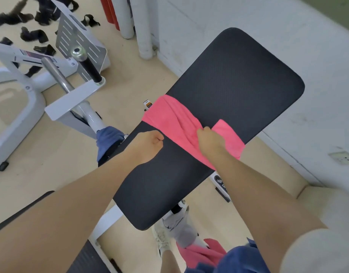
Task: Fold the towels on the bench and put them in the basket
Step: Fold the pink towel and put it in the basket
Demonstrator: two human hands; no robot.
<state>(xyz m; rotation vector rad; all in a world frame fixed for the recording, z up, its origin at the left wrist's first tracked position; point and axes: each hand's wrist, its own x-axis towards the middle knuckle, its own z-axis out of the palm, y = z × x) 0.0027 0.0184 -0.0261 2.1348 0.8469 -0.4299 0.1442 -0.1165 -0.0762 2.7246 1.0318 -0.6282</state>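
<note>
A pink towel (169,119) lies rumpled across the middle of the black bench pad (238,79), one end hanging over the right side. My right hand (211,140) grips a bunched fold near the towel's middle. At the towel's near edge, my left hand (148,145) is curled, thumb and forefinger pinching that edge. A blue towel (108,138) hangs off the bench's left side. More pink cloth (205,253) and blue cloth (240,259) sit low in front of me.
A white gym machine frame (18,107) with a black-gripped handle (90,67) stands left of the bench. Black straps (31,34) litter the floor at the far left. A white wall (287,26) runs along the right, with a pale tub-like rim (315,194) below it.
</note>
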